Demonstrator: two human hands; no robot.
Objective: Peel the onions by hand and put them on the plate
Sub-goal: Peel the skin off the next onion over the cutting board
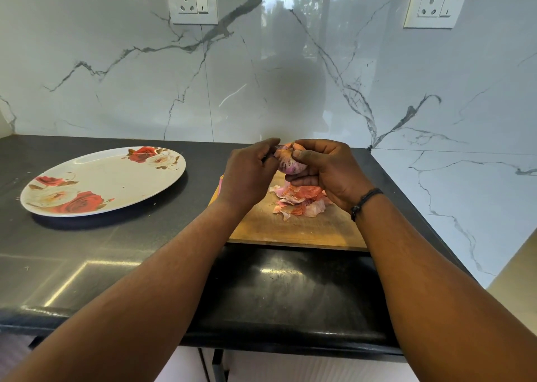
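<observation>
Onion pink-purple, streaked, partly skinned; left hand and right hand both curled round it above peels.

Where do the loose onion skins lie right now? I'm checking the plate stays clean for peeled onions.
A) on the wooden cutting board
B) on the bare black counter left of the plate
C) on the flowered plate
A: the skins sit heaped on the wooden cutting board, below the onion held in both hands.

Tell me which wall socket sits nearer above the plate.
The left socket, mounted above the floral plate's far edge; the other socket is past the hands, on the right.
</observation>
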